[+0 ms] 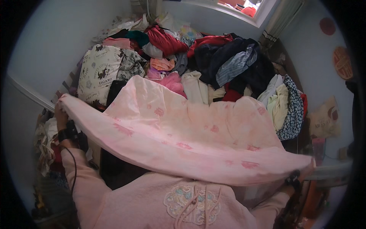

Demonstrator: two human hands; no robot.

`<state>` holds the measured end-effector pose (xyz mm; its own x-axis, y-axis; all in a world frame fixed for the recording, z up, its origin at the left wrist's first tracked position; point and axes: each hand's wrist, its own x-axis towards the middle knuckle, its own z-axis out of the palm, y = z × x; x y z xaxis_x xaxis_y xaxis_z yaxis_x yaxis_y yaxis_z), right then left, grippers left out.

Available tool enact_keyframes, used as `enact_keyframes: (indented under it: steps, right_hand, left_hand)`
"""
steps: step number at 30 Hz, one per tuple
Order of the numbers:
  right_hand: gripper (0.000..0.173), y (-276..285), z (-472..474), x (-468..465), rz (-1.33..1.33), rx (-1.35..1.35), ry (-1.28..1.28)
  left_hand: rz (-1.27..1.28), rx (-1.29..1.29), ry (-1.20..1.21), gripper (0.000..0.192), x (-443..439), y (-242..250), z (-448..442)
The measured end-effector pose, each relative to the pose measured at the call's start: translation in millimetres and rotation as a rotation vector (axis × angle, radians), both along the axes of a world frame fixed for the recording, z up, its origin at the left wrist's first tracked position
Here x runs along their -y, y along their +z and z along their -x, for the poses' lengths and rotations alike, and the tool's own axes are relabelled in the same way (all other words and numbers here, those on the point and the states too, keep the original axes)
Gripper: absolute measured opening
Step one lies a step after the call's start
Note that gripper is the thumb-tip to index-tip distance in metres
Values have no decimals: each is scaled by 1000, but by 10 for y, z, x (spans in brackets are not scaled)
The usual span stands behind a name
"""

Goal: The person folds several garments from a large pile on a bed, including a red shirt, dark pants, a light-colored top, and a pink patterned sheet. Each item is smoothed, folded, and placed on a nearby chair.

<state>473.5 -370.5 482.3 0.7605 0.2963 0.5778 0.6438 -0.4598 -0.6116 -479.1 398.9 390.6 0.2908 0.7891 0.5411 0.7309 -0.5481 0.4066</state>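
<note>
A pink cloth printed with darker pink flowers [183, 123] stretches wide across my front, its near edge bowed down close to my chest. My left hand [61, 114] is raised at the far left, closed around one corner of the cloth. At the right, my right hand [306, 169] grips the opposite corner, mostly hidden by the fabric. The far part of the cloth hangs in loose folds before the heap of clothes.
Behind the cloth lies a large heap with a dark jacket [243, 63], red garments [167, 41] and a cat-print cushion-like bundle [98, 74]. Navy floral fabric [293, 108] sits at the right. White rails [31, 93] run past the left side. A window [243, 10] is above.
</note>
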Motion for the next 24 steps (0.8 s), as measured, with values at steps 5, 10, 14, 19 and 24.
enact_keyframes:
  steps: [5,10,14,19,24]
  right_hand:
    - [27,-128,603,-2010,-246,-343,242]
    - [66,-336,2072,-3715,-176,-486,527]
    - [88,-711,3055,-4133,-297,-679,1013]
    - [77,-1176,3317,-3913,-264,-1354,1136]
    - [59,-1442,3273,-3692,-275,-1631,1020]
  left_hand:
    - [964,1216,-241,48,304,537,-2249]
    - [1274,1014,-723,54,1252,565,-3949]
    - [1539,1071,-797,62,2030,356,-4617]
    - [1594,1124,-501,65,2577,-50,-4778]
    - [1775,1257,-537,62,2795,-342,-4740]
